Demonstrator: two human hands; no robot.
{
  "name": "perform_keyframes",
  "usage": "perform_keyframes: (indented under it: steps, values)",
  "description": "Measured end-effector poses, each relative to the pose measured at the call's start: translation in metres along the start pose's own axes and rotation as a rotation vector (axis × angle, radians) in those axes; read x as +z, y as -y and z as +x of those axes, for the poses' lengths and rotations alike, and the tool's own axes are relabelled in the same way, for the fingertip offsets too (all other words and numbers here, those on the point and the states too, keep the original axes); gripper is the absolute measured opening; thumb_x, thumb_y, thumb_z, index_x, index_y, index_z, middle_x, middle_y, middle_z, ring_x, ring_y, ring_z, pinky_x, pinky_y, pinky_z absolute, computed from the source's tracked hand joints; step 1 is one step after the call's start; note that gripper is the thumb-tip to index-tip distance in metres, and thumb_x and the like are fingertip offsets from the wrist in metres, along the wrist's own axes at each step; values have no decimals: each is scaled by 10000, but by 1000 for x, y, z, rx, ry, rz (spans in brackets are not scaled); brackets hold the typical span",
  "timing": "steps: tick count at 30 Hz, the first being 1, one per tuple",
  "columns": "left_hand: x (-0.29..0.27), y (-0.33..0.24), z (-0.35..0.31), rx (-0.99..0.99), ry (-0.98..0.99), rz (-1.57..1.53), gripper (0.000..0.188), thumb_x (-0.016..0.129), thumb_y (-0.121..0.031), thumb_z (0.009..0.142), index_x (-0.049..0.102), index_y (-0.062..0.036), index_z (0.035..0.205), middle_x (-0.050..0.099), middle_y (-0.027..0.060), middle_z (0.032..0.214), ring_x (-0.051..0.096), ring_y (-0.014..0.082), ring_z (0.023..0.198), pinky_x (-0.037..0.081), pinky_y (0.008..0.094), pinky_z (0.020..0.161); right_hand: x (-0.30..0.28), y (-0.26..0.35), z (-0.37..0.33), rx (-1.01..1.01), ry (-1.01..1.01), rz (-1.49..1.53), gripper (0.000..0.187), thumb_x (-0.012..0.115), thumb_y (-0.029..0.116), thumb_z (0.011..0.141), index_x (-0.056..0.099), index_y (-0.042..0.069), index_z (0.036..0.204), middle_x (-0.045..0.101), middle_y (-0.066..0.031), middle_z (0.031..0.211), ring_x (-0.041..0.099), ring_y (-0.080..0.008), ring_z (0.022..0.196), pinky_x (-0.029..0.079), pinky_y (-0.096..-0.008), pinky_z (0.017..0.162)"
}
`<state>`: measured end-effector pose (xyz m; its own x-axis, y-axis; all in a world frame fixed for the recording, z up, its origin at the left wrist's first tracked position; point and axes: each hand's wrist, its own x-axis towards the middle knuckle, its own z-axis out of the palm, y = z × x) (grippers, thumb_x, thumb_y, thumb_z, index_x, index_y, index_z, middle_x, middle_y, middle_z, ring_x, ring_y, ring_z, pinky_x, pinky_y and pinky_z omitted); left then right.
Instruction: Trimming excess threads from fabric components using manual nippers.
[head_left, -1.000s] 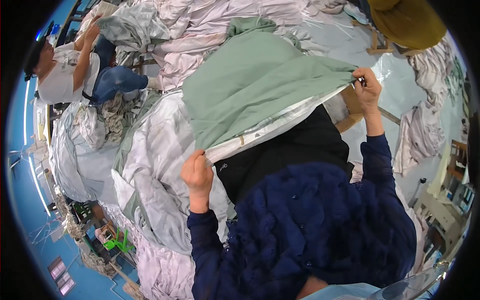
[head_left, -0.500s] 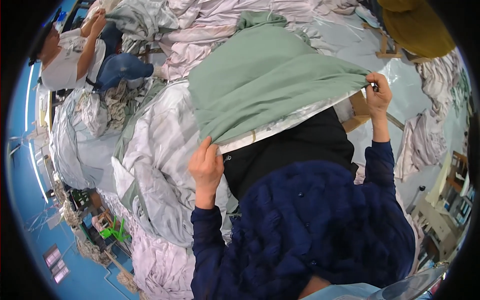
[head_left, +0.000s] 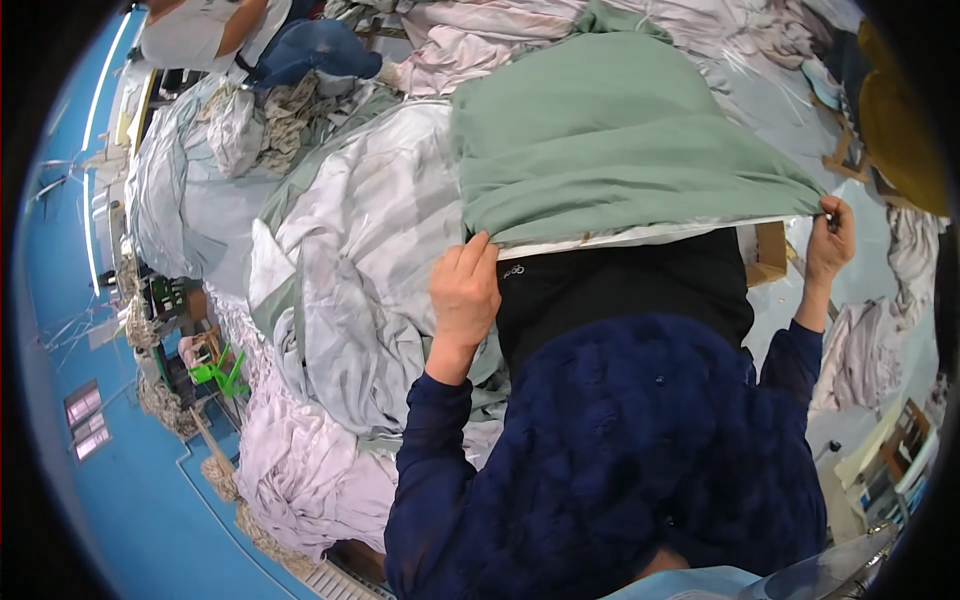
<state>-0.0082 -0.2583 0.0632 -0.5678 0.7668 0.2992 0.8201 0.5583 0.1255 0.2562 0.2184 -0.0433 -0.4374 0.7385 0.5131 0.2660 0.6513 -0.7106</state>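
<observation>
A green cloth is stretched across my lap, its near edge held between both hands. A strip of white underside shows along that edge. My left hand pinches the cloth's near left corner, fingers closed. At the near right corner, my right hand grips the cloth between thumb and fingers; a small dark thing shows by these fingers, too small to name. The cloth's far end lies against other heaped fabric. Left of my left hand spreads a pile of whitish-grey cloth.
Pinkish cloth is heaped at the lower left and along the back. Another person sits at the far left. A cardboard box stands near my right hand. Someone in mustard clothing is at the far right. A green plastic chair stands farther left.
Both hands, still gripping the cloth, appear further right in the picture. The near edge is now drawn straighter and more level, and less of its white underside shows.
</observation>
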Motion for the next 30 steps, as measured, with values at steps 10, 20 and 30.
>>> perform_keyframes:
  steps: [10, 20, 30]
  values:
    - [-48, -11, -6, 17, -242, -56, 189, 704, 91, 711, 708, 30, 890, 695, 130, 1003, 665, 299, 879, 556, 372, 755, -40, 47, 34, -204, -73, 102, 224, 599, -141, 867, 654, 5, 1027, 671, -41, 1013, 613, -104, 893, 489, -214, 800]
    - [-43, -17, -12, 38, -218, -107, 183, 745, 98, 693, 720, 22, 857, 708, 119, 975, 674, 299, 831, 562, 365, 728, -52, 17, 6, -169, 54, -154, 251, 556, -147, 859, 648, 19, 1023, 672, -82, 1013, 621, -128, 901, 499, -225, 768]
    - [-69, -17, -3, 98, -260, -66, 187, 728, 68, 676, 712, 15, 855, 713, 130, 945, 669, 283, 839, 536, 352, 699, -75, 19, 24, -153, 55, -112, 224, 555, -137, 886, 652, -10, 1042, 683, -60, 1020, 641, -128, 936, 511, -242, 845]
